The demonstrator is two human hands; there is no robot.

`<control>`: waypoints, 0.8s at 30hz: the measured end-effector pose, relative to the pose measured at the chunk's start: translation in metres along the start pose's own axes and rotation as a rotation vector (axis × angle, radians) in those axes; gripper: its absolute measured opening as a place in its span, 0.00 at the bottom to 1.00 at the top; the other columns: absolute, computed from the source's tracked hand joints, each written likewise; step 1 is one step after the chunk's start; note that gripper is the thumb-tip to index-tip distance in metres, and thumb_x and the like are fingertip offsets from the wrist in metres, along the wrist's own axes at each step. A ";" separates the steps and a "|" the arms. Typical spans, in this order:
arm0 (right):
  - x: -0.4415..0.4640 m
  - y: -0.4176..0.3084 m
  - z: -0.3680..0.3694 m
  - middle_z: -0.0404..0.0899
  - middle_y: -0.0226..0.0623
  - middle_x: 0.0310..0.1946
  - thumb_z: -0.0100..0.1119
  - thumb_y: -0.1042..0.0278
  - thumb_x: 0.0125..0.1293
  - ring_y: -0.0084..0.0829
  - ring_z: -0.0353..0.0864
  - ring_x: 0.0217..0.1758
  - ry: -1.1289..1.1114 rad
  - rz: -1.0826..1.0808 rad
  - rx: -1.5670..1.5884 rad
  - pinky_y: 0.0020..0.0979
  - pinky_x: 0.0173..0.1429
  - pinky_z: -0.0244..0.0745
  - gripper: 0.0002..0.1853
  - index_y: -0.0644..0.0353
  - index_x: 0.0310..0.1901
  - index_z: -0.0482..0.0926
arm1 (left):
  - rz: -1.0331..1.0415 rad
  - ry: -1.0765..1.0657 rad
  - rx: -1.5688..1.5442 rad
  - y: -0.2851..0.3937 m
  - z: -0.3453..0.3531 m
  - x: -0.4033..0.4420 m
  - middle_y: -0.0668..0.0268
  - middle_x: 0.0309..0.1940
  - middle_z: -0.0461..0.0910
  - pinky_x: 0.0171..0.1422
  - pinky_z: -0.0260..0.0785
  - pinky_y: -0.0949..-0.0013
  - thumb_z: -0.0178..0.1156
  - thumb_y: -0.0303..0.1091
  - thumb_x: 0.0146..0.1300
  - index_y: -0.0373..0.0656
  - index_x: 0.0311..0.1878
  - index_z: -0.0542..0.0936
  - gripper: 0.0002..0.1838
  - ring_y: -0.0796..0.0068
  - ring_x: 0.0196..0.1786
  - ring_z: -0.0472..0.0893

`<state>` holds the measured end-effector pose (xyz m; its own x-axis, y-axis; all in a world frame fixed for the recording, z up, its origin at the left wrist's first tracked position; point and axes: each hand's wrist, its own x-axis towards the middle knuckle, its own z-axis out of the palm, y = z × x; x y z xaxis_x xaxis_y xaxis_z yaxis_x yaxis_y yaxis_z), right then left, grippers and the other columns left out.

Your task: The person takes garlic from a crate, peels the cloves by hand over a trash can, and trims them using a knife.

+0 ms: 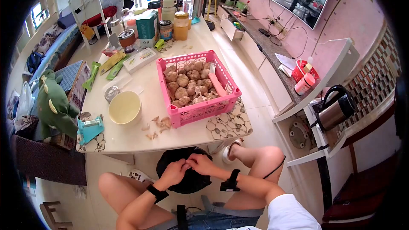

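Note:
My left hand (174, 173) and my right hand (201, 164) meet fingertip to fingertip above a bin lined with a black bag (191, 184), between my knees. Both have their fingers pinched together. Whatever is between them is too small and covered to make out. On the table in front stands a pink plastic basket (194, 117) full of garlic bulbs (182, 81), with a pink-handled tool (217, 85) lying on top at its right side. Left of the basket is a pale yellow bowl (125, 107). Loose garlic skins (161, 123) lie between bowl and basket.
A turquoise holder (90, 130) sits at the table's left corner. Behind the bowl are a glass lid (112, 93), a white box (140, 60) and green packets. Jars and bottles (181, 25) crowd the far end. A kettle (336, 108) stands on a rack at right.

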<state>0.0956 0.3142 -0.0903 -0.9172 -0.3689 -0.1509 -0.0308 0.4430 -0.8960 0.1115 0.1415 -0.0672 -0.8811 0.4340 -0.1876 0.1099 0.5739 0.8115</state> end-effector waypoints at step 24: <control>0.011 0.004 -0.002 0.74 0.32 0.20 0.50 0.62 0.68 0.21 0.71 0.19 -0.111 0.218 0.245 0.25 0.23 0.66 0.13 0.66 0.36 0.75 | -0.314 -0.003 -0.527 0.008 0.009 0.009 0.64 0.21 0.73 0.22 0.67 0.73 0.42 0.41 0.71 0.37 0.34 0.70 0.17 0.76 0.20 0.77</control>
<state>0.0848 0.3137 -0.0945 -0.8422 -0.3800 -0.3826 0.2700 0.3170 -0.9092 0.1084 0.1560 -0.0671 -0.8331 0.3020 -0.4633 -0.3978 0.2549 0.8814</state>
